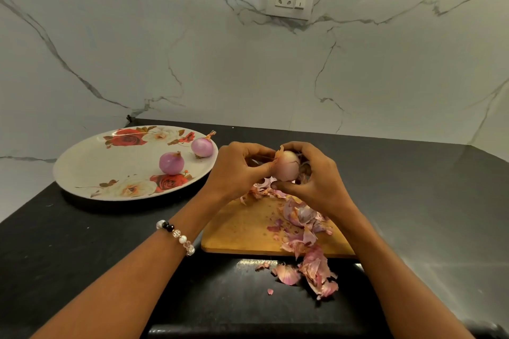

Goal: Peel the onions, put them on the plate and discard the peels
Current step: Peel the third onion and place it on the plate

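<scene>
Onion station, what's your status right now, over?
Left hand and right hand both grip a half-peeled onion above the cutting board. Two peeled onions on the plate. Peels still littering board and counter, not discarded.

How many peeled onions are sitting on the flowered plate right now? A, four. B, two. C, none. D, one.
B: two purple peeled onions rest on the plate, one near the middle and one by the far rim, while a third onion is held above the cutting board by the left hand and the right hand.
</scene>
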